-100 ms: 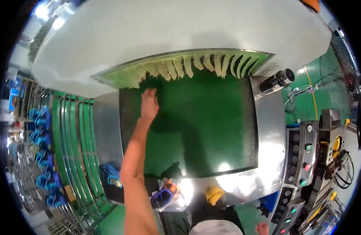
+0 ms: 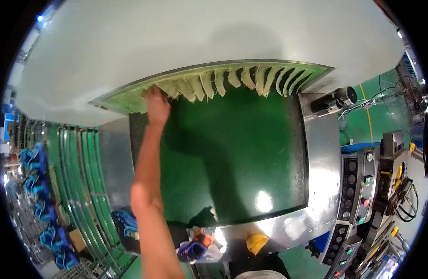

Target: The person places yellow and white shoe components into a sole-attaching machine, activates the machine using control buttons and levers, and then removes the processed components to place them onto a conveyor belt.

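Note:
My left hand (image 2: 156,107) reaches up to the left end of the pale green, frayed fabric strip curtain (image 2: 195,88). Its fingers are bunched together at the lower edge of a strip, and the fingertips are partly hidden in the fabric. The curtain hangs across the wide slot of a large pale machine housing. Below it lies a green conveyor belt (image 2: 237,153), crossed by the shadow of my arm. No part of my right hand is in view.
A metal frame borders the belt, with a cylindrical motor (image 2: 335,101) at its right. Control panels (image 2: 358,183) stand farther right, below a fan (image 2: 404,100). At the front edge lie a blue-and-orange shoe (image 2: 195,246) and a yellow cloth (image 2: 256,242). Metal racks (image 2: 79,162) stand left.
My left hand has moved up and to the left, from above the belt to the curtain's edge. My right hand, earlier visible at the lower right, has left the view. The view has shifted slightly.

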